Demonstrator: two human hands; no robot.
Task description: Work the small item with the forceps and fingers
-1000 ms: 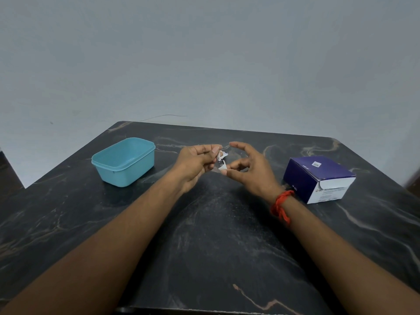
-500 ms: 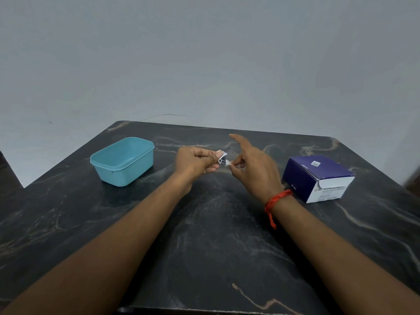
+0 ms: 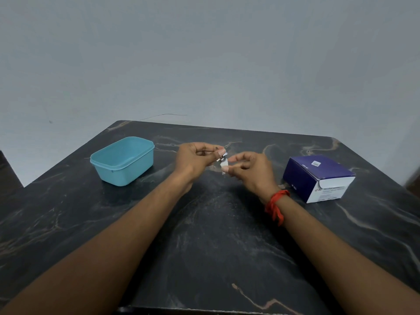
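Dark marble-patterned table (image 3: pixel 204 246) with pale and tan veins fills the lower half of the view. Behind it, beyond the fingers, rises a plain grey-white wall (image 3: pixel 204 53), evenly and dimly lit, bearing a thin hairline crack (image 3: pixel 168 115) just above the table's far edge. A dark strip of floor or furniture (image 3: pixel 9 171) shows at far left.

Open stretch of dark marble tabletop (image 3: pixel 216 246) down the middle. Blocking the left: open turquoise plastic tub (image 3: pixel 122 161). Blocking the right: purple and white cardboard box (image 3: pixel 318 177).
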